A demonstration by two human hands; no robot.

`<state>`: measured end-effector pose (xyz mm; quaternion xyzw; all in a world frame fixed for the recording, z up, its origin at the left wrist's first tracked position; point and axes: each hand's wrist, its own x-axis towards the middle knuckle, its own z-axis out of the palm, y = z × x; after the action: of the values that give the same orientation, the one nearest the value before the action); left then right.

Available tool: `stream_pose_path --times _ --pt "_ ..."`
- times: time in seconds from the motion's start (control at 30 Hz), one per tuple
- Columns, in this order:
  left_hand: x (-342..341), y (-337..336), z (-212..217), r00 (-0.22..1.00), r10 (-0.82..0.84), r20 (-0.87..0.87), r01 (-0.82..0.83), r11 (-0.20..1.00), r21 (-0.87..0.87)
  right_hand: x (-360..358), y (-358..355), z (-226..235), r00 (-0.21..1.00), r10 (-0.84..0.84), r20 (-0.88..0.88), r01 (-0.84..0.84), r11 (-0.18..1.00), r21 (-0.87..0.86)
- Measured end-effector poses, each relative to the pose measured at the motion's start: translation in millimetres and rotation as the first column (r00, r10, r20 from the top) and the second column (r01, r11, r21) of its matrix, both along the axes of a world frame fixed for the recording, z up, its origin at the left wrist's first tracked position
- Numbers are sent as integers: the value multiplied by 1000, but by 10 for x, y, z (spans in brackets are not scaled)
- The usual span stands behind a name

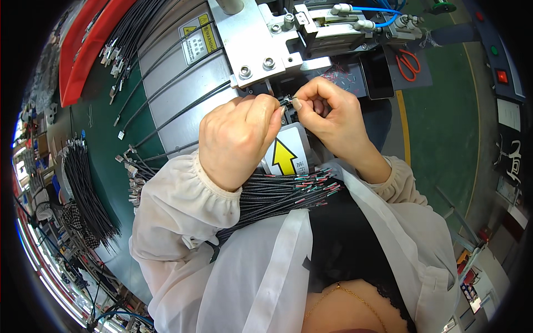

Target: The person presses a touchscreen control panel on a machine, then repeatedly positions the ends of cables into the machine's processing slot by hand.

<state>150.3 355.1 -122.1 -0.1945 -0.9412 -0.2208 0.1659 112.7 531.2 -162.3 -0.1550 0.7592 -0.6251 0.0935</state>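
Observation:
My left hand (236, 139) is closed, thumb against the curled forefinger, on the end of a black cable (287, 101). From the right, my right hand (333, 111) pinches the tip of the same cable end between thumb and forefinger. The fingertips nearly meet just below the metal block of a bench machine (252, 41), and they partly hide the small dark end. Under my wrists lies a bundle of black braided cables (272, 191) with red, white and green wire ends. Beside it, a plate with a yellow arrow (284, 158) shows between my forearms.
More cables with metal plugs hang at the upper left near a red bin (91, 50); another cable bundle (89, 188) lies further left. Right of the machine are a dark phone (376, 75), red-handled scissors (408, 65) and wire scraps (340, 77). Blue air hoses (383, 11) run above.

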Motion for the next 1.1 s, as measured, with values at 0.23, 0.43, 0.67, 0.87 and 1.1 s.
stream_pose_path --times 0.23,0.43,0.67,0.87,1.1 --pt "-10 11 -6 999 23 26 -22 1000 -20 -12 15 -10 993 35 116 -35 999 -7" --pt "-4 19 4 1000 18 -4 -18 999 -45 -19 6 -22 992 29 119 -21 998 -64" --pt "-6 11 23 1000 5 7 -4 1000 -24 26 4 -19 1000 -7 22 7 1000 -26" --pt "-4 4 18 1000 10 19 -9 1000 -22 27 -10 -13 994 -22 -112 26 999 35" --pt "-10 12 18 999 22 40 -21 999 -29 17 -1 -49 999 -10 -31 11 1000 26"
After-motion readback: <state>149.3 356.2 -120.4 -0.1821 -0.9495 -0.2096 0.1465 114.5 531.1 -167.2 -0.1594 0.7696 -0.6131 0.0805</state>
